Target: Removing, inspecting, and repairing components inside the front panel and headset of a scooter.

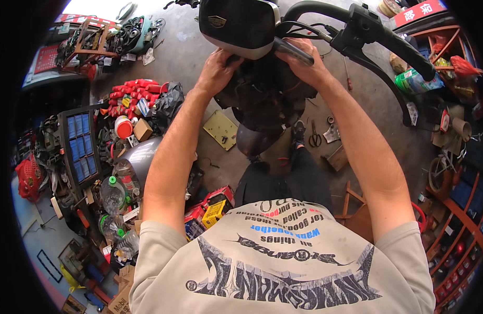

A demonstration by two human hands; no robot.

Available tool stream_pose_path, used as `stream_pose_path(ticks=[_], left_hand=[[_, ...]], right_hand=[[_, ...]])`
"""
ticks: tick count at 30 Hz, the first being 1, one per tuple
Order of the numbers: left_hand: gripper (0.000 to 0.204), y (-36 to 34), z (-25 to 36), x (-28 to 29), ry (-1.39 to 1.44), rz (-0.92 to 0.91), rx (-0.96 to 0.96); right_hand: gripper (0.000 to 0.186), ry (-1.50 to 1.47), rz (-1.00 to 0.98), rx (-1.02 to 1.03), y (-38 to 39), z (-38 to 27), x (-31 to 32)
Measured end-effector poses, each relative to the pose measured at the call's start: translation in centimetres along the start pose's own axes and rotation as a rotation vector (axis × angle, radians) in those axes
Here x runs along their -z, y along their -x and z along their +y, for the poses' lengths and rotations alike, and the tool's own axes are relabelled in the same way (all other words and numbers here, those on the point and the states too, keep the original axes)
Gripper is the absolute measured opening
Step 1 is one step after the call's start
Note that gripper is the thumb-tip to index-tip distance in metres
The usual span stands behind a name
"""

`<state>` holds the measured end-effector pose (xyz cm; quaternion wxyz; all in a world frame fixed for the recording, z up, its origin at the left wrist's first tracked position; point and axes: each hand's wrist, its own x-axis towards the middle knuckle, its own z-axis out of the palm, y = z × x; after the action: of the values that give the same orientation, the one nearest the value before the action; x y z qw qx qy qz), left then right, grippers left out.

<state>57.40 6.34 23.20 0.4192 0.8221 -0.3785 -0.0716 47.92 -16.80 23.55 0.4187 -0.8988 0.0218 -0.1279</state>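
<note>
A scooter's front end stands before me, with a glossy black and silver housing (239, 29) on top and a dark, open body (262, 97) below. My left hand (219, 70) is closed at the housing's lower left edge, its fingertips partly hidden. On the other side, my right hand (308, 63) is curled beside a short dark grey bar-like piece (294, 51); its fingers pass behind that piece, and their exact hold is hidden. The black handlebar grip (409, 55) with its brake lever (393, 91) reaches out to the right.
Scissors (315, 137), a screwdriver (349, 78) and a yellowish flat plate (220, 129) lie on the concrete floor. Left are red bottles (134, 97), clear plastic bottles (112, 192) and boxes (214, 213). An orange metal rack (461, 222) stands at right.
</note>
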Motion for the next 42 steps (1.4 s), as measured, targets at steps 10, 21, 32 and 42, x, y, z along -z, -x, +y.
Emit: stream_pose_path(ticks=[10, 21, 32, 42], left_hand=[[0.023, -0.1, -0.3, -0.6, -0.006, 0.07, -0.037], [0.025, 0.4, -1.6, -0.4, 0.102, 0.011, -0.066], [0.026, -0.1, -1.7, -0.5, 0.203, -0.012, 0.021], [0.028, 0.0, -1.2, -0.1, 0.186, 0.002, -0.011]], right_hand=[[0.013, 0.002, 0.058, -0.013, 0.3, -0.7, 0.0], [0.018, 0.114, 0.204, 0.099, 0.5, -0.1, -0.8], [0.026, 0.154, 0.106, -0.096, 0.7, -1.7, -0.7], [0.024, 0.038, 0.077, -0.092, 0.7, -1.1, -0.6]])
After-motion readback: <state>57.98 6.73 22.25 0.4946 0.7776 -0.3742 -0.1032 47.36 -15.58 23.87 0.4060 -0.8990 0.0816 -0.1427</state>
